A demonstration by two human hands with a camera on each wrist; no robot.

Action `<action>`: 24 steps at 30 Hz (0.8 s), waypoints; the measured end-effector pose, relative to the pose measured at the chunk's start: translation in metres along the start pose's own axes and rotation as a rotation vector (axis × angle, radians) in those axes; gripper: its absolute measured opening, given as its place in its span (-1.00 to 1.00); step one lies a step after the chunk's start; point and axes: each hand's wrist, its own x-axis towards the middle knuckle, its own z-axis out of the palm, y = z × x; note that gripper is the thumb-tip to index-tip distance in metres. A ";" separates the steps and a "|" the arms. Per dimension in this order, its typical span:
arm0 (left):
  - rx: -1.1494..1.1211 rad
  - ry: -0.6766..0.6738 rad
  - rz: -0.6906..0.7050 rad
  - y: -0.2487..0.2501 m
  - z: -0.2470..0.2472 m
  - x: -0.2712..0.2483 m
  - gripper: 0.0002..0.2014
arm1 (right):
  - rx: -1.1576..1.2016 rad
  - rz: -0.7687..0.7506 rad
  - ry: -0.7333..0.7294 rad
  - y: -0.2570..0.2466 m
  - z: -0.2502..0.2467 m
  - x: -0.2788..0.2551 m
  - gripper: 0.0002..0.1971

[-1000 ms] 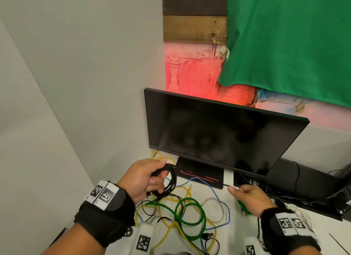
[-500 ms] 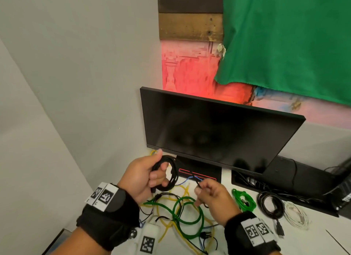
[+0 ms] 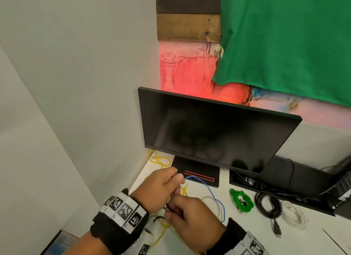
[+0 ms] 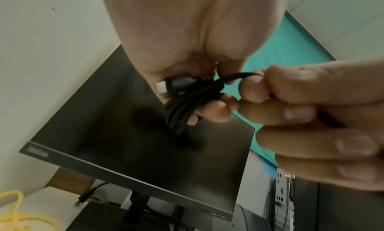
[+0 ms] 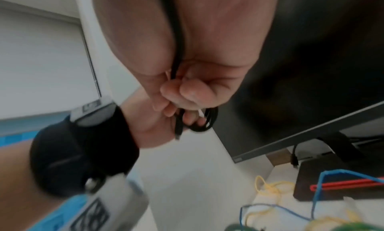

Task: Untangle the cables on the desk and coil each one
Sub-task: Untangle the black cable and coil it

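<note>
My left hand (image 3: 171, 184) grips a small coil of black cable (image 4: 187, 101) in its curled fingers, with a grey plug sticking out of the bundle. My right hand (image 3: 171, 210) is pressed up against it and pinches the loose end of the black cable (image 4: 239, 75). In the right wrist view the black cable (image 5: 177, 37) runs down my palm to the coil (image 5: 208, 119) in the left hand (image 5: 158, 124). Under both hands a yellow cable (image 3: 159, 160), a blue cable (image 3: 210, 190) and a clear cable (image 3: 213, 198) lie tangled on the white desk (image 3: 237, 235).
A dark monitor (image 3: 209, 133) stands on its base (image 3: 197, 174) just behind my hands. To the right lie a coiled green cable (image 3: 241, 200), a coiled black cable (image 3: 267, 205) and a coiled white cable (image 3: 293, 214). A grey wall closes the left side.
My right hand has come in from the right with the cable end and now meets my left hand. The left hand has turned over, so the coil is hidden in the head view.
</note>
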 end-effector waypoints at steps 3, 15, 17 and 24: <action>0.145 -0.035 0.036 -0.002 0.000 -0.005 -0.65 | 0.181 -0.002 0.036 -0.003 -0.018 0.001 -0.89; -0.368 -0.057 -0.182 0.003 -0.016 0.001 -0.57 | 0.453 0.276 -0.029 0.043 -0.079 0.003 -0.68; -0.370 -0.040 -0.185 -0.001 -0.026 0.001 -0.60 | 0.658 0.305 -0.115 0.050 -0.088 -0.005 -0.76; 0.052 0.064 -0.163 -0.019 -0.043 0.005 -0.56 | 0.604 0.298 -0.299 0.035 -0.080 -0.028 -0.85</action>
